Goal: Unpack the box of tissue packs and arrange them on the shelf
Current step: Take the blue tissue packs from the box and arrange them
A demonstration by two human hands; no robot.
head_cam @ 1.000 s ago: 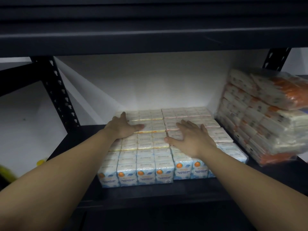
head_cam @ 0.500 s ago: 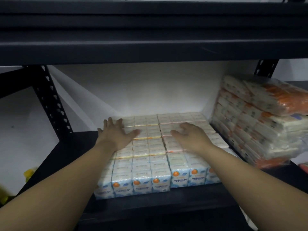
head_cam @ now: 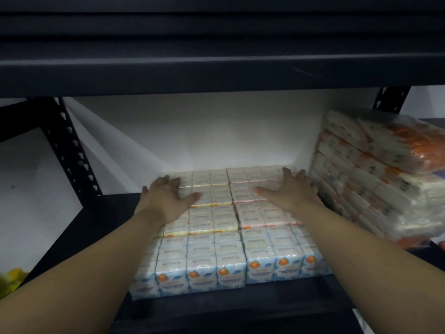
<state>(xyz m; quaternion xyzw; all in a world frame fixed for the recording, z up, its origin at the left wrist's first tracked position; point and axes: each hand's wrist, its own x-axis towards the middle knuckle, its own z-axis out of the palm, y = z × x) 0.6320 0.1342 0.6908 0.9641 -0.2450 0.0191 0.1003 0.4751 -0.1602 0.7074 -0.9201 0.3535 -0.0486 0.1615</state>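
Reaching into the dark metal shelf, you had both hands flat on the block of tissue packs. At the far left, something yellow sat low beside the shelf, too blurred to name. Your left hand rested palm down on the left half of the block, its grip fully open, fingers straight and spread toward the back wall, thumb pointing inward, holding nothing. The packs lay in tight rows across the shelf board, wrapped in clear film, the front row showing blue and white faces with orange dots, the rows behind showing pale tops. Your right hand lay flat on the right half, grip likewise open, fingers extended, nothing in its grasp. Just right of that hand, a taller film-wrapped bundle of white and orange packs stood on the same shelf, leaning slightly.
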